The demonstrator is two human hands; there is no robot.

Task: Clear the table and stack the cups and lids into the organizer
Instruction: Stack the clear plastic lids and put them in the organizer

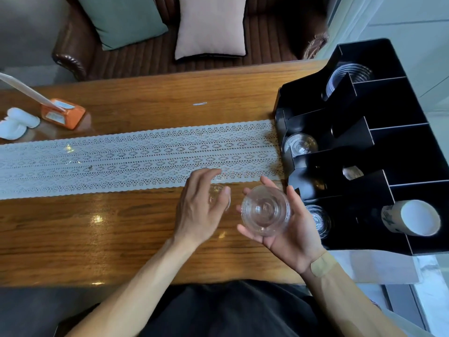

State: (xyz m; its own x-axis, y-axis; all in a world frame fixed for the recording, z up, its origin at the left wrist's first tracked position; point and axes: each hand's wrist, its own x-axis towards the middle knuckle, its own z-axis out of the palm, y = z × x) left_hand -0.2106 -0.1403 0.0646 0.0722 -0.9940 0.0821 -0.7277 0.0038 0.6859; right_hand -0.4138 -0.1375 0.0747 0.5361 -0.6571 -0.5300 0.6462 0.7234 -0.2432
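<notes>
Beside the organizer [359, 147] — right hand [289, 229] cupping a clear lid [266, 210], left hand [201, 207] half-curled over another; labels unreadable.

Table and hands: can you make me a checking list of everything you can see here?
Surface: glossy brown wooden table with a white lace runner lying across it.
Job's things: black multi-compartment organizer at the table's right end, clear ribbed plastic lids in several slots, a white paper cup lying on its side in one.
Clutter: orange box-shaped holder with a white card, white wads beside it.
Grippers: right hand holds a clear domed plastic lid; left hand curls over a small clear plastic piece on the table.
Cables: nothing seen.
Surroundings: brown leather sofa, green cushion, pink cushion.
</notes>
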